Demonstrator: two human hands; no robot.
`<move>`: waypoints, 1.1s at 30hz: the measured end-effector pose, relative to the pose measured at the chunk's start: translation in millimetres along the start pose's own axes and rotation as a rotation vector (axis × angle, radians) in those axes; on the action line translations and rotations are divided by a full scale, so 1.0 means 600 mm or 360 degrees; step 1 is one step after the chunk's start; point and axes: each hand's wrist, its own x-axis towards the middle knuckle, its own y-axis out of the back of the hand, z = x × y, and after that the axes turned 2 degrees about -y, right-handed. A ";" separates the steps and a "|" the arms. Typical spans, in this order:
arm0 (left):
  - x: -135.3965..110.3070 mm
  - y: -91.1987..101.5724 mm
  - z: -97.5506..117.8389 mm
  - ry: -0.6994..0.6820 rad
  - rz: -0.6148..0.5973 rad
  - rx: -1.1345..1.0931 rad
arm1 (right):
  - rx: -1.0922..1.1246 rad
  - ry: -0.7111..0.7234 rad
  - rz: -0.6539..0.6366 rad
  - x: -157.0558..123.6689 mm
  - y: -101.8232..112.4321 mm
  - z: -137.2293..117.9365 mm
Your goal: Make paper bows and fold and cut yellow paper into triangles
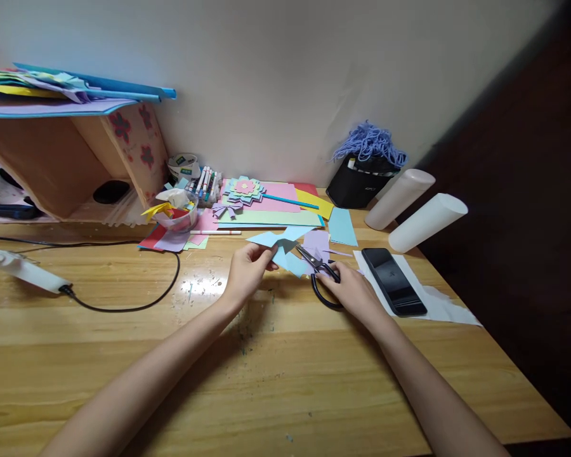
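Near the middle of the desk, my left hand [250,271] pinches a piece of light blue paper [268,238] that is folded or cut into pointed shapes. My right hand [353,287] grips black-handled scissors [309,256], whose blades point left toward the paper. Whether the blades touch the paper I cannot tell. Under and behind the scissors lies a lilac paper piece [318,241]. To its right is a light blue sheet [342,227]. A layered paper flower [245,188] on a blue stick lies beyond, beside a small purple paper bow [227,211].
A phone [393,280] rests on white paper at right, near two white tubes [400,199] and a black holder [349,189] topped with blue yarn. At left are a scrap bowl [181,219], markers [208,183], a cardboard box [137,146] and a white device [28,271] with a black cable.
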 end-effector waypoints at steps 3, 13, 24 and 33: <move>-0.002 -0.003 -0.006 0.0016 -0.0079 0.0054 | 0.0030 0.0117 0.0185 0.002 0.003 0.005; -0.024 -0.015 -0.028 -0.0056 -0.0378 0.0425 | 0.1731 0.0178 -0.0187 -0.018 -0.001 -0.043; -0.026 -0.019 -0.024 0.0063 -0.0588 0.0195 | 0.1806 0.0013 -0.0320 -0.022 -0.011 -0.046; -0.021 -0.019 -0.030 0.0165 -0.0461 -0.0026 | 0.1515 0.0293 0.0015 -0.031 -0.012 -0.048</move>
